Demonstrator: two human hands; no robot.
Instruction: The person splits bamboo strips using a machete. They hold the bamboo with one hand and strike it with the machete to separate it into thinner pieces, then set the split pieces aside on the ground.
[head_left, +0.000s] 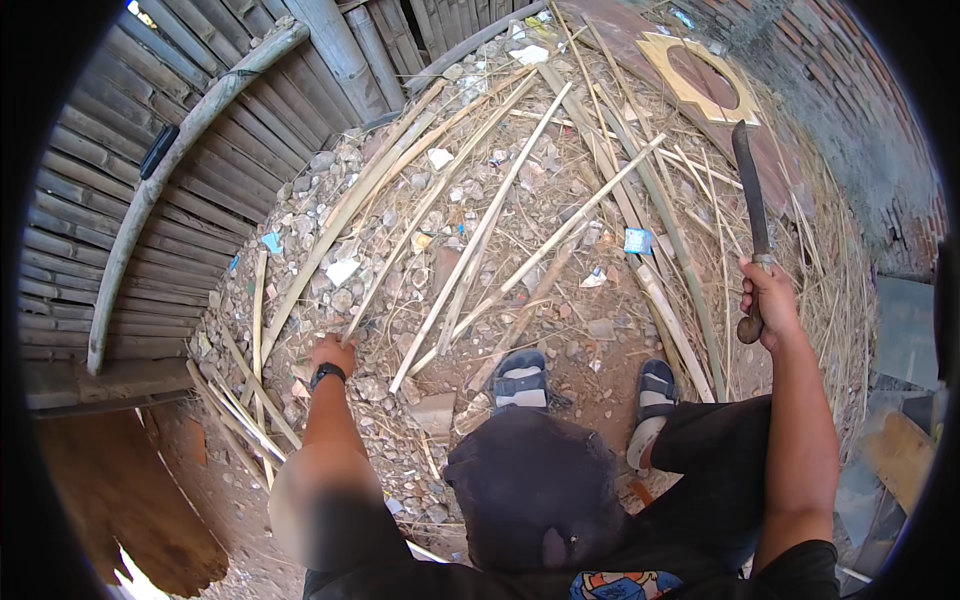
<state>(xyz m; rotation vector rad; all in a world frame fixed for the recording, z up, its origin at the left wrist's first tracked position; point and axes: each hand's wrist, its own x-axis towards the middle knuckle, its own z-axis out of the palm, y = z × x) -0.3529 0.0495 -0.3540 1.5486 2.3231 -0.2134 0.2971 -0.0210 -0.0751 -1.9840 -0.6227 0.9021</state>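
Observation:
My left hand (333,352) reaches down to the rubble at the left, its fingers closed around the near end of a long, thin bamboo strip (408,243). That strip runs away from me over the stones. At the right, my right hand (771,298) grips a machete (748,185) by its handle. The dark blade points up and away, and its rounded handle end shows below the fist. Several other split bamboo strips (490,230) lie loosely across the ground between my two hands.
A bamboo slat wall (150,250) with a curved pole (165,185) rises at the left. Brick walling (850,100) stands at the far right. A pale board with a round hole (668,50) lies at the back. Stones, dry straw and a blue packet (638,241) litter the ground.

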